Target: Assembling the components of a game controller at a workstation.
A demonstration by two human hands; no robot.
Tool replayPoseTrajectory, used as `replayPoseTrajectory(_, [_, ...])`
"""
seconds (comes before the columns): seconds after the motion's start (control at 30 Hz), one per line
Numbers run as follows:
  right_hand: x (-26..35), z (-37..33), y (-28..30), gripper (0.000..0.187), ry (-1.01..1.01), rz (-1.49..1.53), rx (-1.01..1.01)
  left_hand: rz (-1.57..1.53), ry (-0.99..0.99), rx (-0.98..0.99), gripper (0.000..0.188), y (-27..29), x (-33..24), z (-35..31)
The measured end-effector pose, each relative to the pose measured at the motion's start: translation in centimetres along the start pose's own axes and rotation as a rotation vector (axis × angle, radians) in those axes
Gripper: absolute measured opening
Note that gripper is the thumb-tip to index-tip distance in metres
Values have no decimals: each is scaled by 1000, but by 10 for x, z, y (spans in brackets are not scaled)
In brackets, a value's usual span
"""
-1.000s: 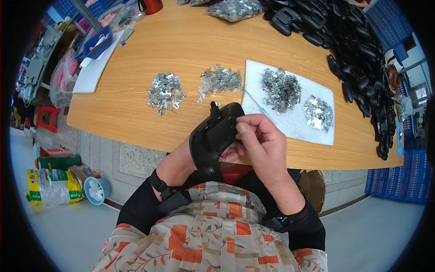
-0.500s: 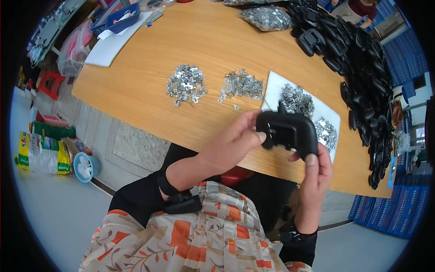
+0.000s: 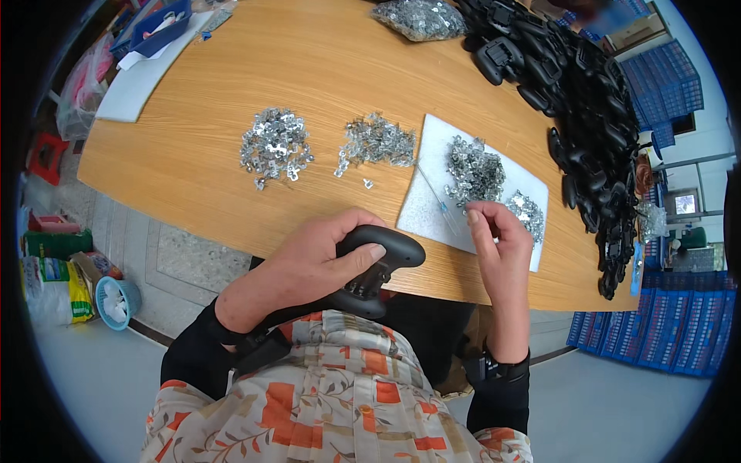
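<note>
My left hand is closed around a black game controller housing, thumb across it, above the table's near edge. Its open underside shows a recess with metal contacts. My right hand is over the white foam pad, thumb and forefinger pinched together at the near side of a heap of small metal clips. Whatever those fingertips hold is too small to make out. A second small heap of metal pieces lies beside that hand. On the pad rests a thin tool with a light blue part.
Two more heaps of metal pieces, a left one and a middle one, lie on the wooden table. Many black controller housings are piled along the right side. A clear bag of metal parts sits at the back.
My right hand has let go of the controller and moved to the metal heap on the pad. The left hand has brought the controller nearer and turned it over. The view has shifted right.
</note>
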State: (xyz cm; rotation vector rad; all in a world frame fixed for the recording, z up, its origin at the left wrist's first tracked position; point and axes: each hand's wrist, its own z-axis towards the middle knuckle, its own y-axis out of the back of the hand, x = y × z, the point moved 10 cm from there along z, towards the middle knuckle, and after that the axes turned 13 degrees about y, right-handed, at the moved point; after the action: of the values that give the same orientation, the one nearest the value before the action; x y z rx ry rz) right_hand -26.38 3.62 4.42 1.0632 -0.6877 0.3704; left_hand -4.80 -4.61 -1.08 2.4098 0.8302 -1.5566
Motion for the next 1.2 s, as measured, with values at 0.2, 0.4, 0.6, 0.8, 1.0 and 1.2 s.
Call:
replayPoseTrajectory(0.2, [24, 24, -34, 11, 176, -173, 46, 63, -41, -77, 26, 12, 9, 7])
replayPoseTrajectory(0.4, [69, 51, -108, 7, 468, -143, 223, 34, -44, -116, 26, 15, 4, 4])
replayPoseTrajectory(0.6, [79, 60, -95, 7, 470, -68, 246, 58, -71, -229, 18, 27, -6, 5])
replayPoseTrajectory(0.8, [105, 39, -66, 12, 512, 34, 250, 48, -144, -201, 21, 25, -17, 14])
replayPoseTrajectory(1.0, [79, 27, -59, 14, 272, 205, 186, 5, -180, -207, 22, 16, -18, 15])
replayPoseTrajectory(1.2, [45, 18, -55, 10, -30, 468, 193, 140, -226, -262, 22, 11, -33, 18])
